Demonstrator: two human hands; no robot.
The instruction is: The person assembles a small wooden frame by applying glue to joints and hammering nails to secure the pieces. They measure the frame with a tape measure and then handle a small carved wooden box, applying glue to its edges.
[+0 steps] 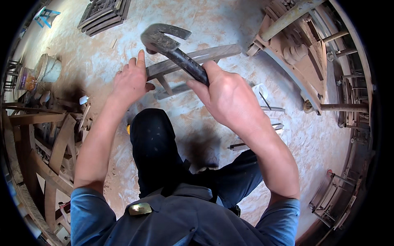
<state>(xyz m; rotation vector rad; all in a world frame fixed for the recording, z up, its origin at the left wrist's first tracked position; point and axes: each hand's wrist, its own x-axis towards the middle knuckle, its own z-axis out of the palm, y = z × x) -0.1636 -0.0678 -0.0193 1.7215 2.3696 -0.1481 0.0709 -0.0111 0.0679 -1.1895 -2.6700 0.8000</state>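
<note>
My right hand (230, 92) is closed round the dark handle of a claw hammer (164, 40), whose metal head is up at the left, over the left part of a wooden frame. This grey-brown wooden frame (219, 52) has two rails joined by a short crosspiece and sits in front of my knees. At its left end my left hand (130, 80) grips the upper rail, index finger stretched along the end and thumb below. The hammer and my right hand hide part of the frame.
Right of the frame are a white round container (260, 91) and thin tools (239, 146) on the dusty floor. A wooden workbench (287, 61) stands far right. Stacked frames (104, 16) lie at the back, a white bucket (49, 67) left, timber offcuts (57, 151) near left.
</note>
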